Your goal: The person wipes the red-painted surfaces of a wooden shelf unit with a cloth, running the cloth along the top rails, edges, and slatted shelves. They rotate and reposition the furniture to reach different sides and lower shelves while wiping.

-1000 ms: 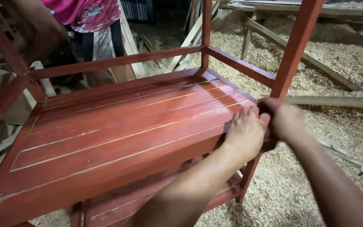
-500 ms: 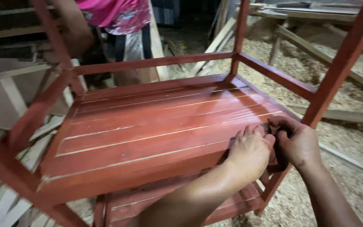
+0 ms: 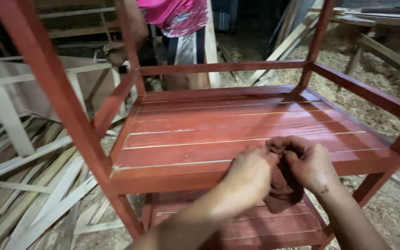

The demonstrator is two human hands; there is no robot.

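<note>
Right now both hands bunch a dark brown rag (image 3: 281,185) over the front edge of the red-stained wooden shelf (image 3: 237,134), toward 5 o'clock of the view. Fingers of the left hand (image 3: 251,173) curl closed on the rag's 9 o'clock side, and the right hand (image 3: 313,166) grips it from 3 o'clock. Its loose end hangs below both palms, toward 6 o'clock.

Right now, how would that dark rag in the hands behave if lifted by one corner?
Probably floppy: the dark rag bunches and sags between the left hand and right hand. Likely light, since fingers alone hold it. Unlikely to roll or break.
</note>
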